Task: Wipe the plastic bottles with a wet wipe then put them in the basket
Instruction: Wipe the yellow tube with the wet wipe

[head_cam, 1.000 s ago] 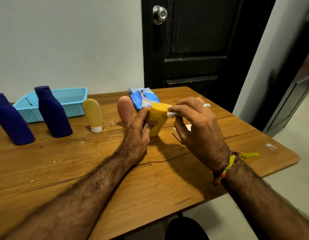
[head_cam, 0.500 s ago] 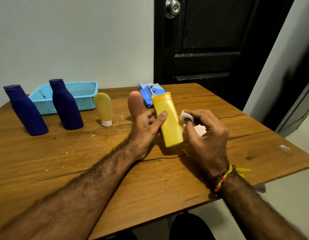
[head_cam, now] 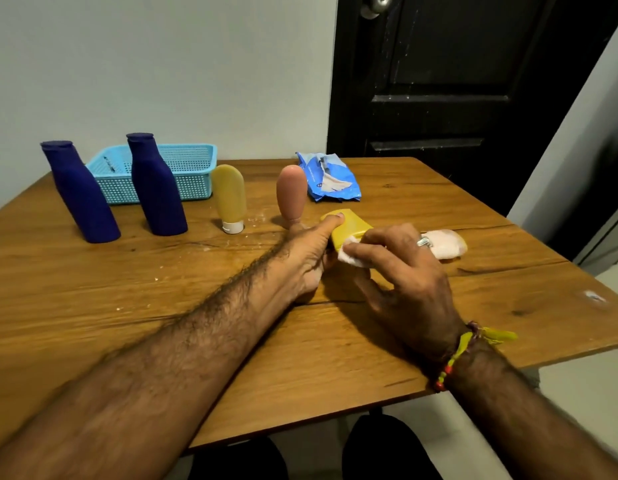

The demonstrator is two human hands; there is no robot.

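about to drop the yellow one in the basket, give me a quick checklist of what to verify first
1. Left hand grips the yellow bottle: ok.
2. Right hand pinches the wet wipe against the bottle: ok.
3. Bottle wiped all over: cannot tell, its underside is hidden.
4. Basket within view at the table's far left: ok.
5. Path to the basket: not ok, the blue bottle and pale yellow tube stand in front of it.
6. Basket has room: cannot tell, its inside is only partly visible.

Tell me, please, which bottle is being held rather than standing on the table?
The bright yellow bottle, gripped by the left hand; the others stand untouched.
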